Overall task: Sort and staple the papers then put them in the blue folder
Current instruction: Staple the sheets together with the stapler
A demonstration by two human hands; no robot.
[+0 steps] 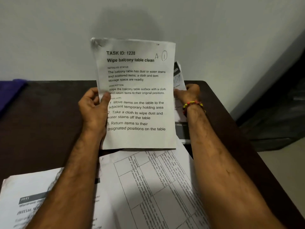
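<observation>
The left hand (94, 104) holds up a white printed sheet of paper (137, 96) by its left edge, with the thumb pressed on the front side and the other fingers curled behind it. The sheet stands almost upright above the dark brown wooden table (49, 116), and its heading reads "TASK ID: 1228, Wipe balcony table clean", with a handwritten "A" and a circled "1" in the top right corner. The right hand (189, 93), which wears a beaded bracelet of red and yellow colours (193, 104) on the wrist, grips the right edge of the sheet together with another crumpled white paper (179, 76) that shows just behind it. On the table under the forearms lie more papers: a white page with a printed table of small text (156, 187) in the middle, and a stack of white pages with a grey header band (24, 195) at the near left. At the far left edge of the table lies a blue folder (11, 91), well apart from the hands.
</observation>
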